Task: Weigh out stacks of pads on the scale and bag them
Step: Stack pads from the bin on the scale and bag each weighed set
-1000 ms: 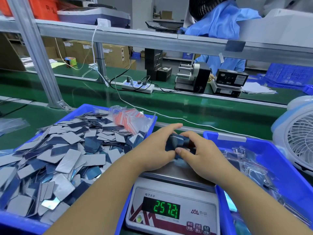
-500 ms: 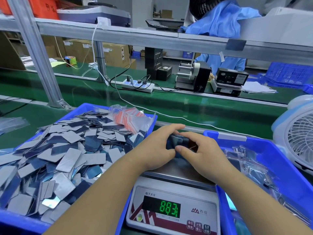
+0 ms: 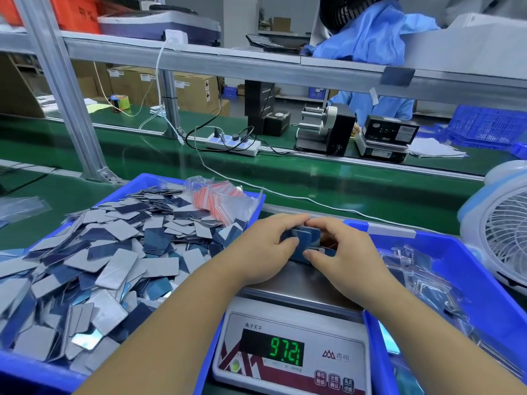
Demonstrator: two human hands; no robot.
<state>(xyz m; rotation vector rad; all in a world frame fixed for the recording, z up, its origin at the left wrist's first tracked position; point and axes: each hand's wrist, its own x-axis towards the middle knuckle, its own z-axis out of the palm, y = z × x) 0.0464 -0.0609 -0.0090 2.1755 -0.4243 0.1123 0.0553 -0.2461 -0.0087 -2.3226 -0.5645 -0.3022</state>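
Note:
A small stack of blue pads [image 3: 307, 241] stands on the steel platform of the scale [image 3: 299, 286]. My left hand [image 3: 263, 248] grips the stack from the left and my right hand [image 3: 343, 252] grips it from the right, thumbs on its near face, fingertips meeting over the top. The scale's green display [image 3: 286, 350] reads 97.21. On the left, a blue bin [image 3: 148, 182] is heaped with loose grey and blue pads [image 3: 94, 252]. A bundle of clear zip bags with red strips [image 3: 219, 202] lies at that bin's far right corner.
A second blue bin [image 3: 484, 283] on the right holds bagged pads. A white fan [image 3: 502, 235] stands at the far right. Beyond run a green conveyor belt [image 3: 313, 178], a white cable, a power strip [image 3: 233, 142], and a label dispenser [image 3: 325, 129]; a person in blue sits opposite.
Both hands have closed in tighter around the stack, fingertips now meeting on top. The display went from 257.21 to 88.3 to 97.21.

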